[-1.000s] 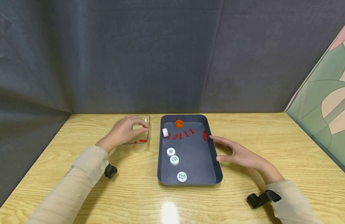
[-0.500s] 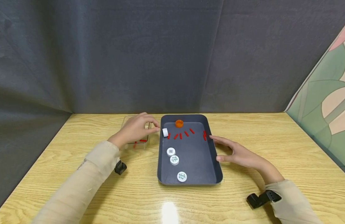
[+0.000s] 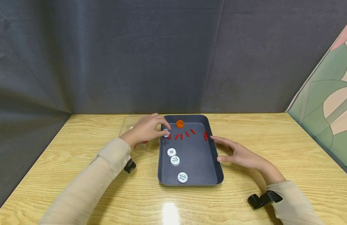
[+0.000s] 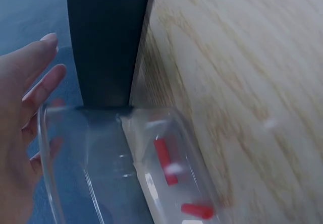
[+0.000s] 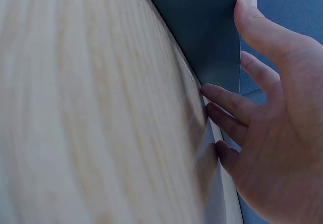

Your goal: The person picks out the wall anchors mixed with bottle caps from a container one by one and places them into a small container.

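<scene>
My left hand [image 3: 150,127] reaches over the left rim of a dark grey tray [image 3: 194,165], thumb and fingers apart. Its fingertips overlap a small white cylinder [image 3: 165,131] and a short red stick [image 3: 169,137] in the head view. Nothing shows between the fingers in the left wrist view. My right hand [image 3: 241,155] rests its fingertips and thumb at the tray's right rim, fingers spread. Several more red sticks [image 3: 187,134] lie across the tray's far half. Below the left forearm, a clear box [image 4: 174,115] contains two red sticks [image 4: 165,161].
An orange cap [image 3: 180,124] sits at the tray's far end. Three white round lids lie in its near half: one upper lid [image 3: 171,152], one beside it [image 3: 175,160], and one near the front [image 3: 182,177]. A dark curtain [image 3: 167,56] stands behind the wooden table [image 3: 246,125].
My left hand has moved right, from above the clear box to over the tray's left rim, its thumb and fingers parting. My right hand and the things in the tray have stayed put.
</scene>
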Demonstrator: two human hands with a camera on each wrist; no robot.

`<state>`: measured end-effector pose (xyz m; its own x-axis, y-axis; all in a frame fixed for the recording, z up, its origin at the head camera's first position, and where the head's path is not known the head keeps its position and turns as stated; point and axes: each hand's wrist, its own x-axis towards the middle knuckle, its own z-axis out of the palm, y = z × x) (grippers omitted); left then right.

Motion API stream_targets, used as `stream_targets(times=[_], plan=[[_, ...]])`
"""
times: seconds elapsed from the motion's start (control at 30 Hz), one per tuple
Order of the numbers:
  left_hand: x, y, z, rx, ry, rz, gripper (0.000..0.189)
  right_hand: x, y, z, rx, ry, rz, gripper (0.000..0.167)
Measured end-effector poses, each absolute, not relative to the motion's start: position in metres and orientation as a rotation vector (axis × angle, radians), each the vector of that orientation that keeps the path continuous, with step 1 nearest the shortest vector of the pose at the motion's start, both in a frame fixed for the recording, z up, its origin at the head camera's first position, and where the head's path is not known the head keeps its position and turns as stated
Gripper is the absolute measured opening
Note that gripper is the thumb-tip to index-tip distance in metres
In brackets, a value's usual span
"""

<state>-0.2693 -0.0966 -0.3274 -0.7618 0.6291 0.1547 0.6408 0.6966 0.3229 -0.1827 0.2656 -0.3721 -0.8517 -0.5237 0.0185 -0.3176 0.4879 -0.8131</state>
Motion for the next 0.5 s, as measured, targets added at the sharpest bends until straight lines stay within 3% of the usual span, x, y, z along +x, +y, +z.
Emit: stream_targets(times=[0.5], plan=[[-0.284,-0.079,-0.341,-1.188,-2.971,-0.453,0.027,-0.183,0.266,-0.373,-0.721,2.497,-1.301,0.077]])
